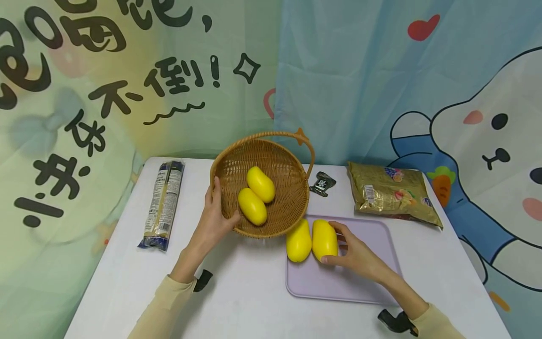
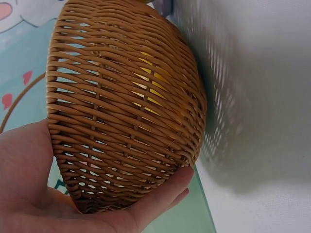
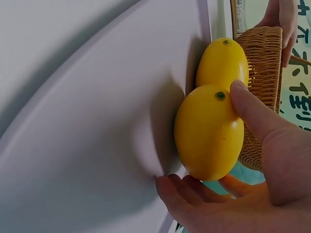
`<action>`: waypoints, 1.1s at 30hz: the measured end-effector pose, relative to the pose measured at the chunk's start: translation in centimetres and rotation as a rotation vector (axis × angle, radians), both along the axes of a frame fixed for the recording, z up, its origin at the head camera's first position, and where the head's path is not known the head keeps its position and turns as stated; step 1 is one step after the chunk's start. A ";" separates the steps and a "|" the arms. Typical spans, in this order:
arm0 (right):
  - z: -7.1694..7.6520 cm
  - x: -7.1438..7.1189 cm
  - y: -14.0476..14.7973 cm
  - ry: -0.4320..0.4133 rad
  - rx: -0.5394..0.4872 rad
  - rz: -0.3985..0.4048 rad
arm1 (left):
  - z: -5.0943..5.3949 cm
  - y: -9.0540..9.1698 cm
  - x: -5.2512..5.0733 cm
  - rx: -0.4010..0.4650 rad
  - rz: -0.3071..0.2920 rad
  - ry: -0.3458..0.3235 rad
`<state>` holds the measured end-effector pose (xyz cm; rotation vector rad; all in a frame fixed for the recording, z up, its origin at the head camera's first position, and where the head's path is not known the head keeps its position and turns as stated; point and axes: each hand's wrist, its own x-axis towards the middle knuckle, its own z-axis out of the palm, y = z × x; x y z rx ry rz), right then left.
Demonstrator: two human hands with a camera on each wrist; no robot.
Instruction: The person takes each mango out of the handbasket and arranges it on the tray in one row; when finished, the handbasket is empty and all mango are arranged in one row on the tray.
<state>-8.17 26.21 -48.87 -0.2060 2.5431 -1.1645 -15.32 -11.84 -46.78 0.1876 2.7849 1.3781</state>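
My left hand [image 1: 218, 212] grips the left side of a brown wicker basket [image 1: 283, 165], which is tilted so its inside faces me. In the left wrist view the thumb and fingers hold the woven wall [image 2: 121, 107], with yellow showing through its gaps. Two yellow mangoes [image 1: 260, 184] lie inside the basket. My right hand [image 1: 357, 254] holds another mango [image 1: 324, 240] between thumb and fingers over a lilac tray [image 1: 360, 287]. Touching or nearly touching it is one more mango [image 1: 298, 241], close under the basket's rim; its green stem spot shows in the right wrist view.
A long blue-and-clear packet [image 1: 162, 205] lies at the table's left. Behind the tray are a small dark wrapped packet [image 1: 322, 183] and a large gold bag [image 1: 394, 194]. The basket's handle [image 1: 311, 155] stands up at the back right, before printed curtains.
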 end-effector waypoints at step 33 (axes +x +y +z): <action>0.2 -0.2 0.7 -0.028 0.056 -0.021 | 0.0 0.0 0.0 0.003 -0.007 -0.006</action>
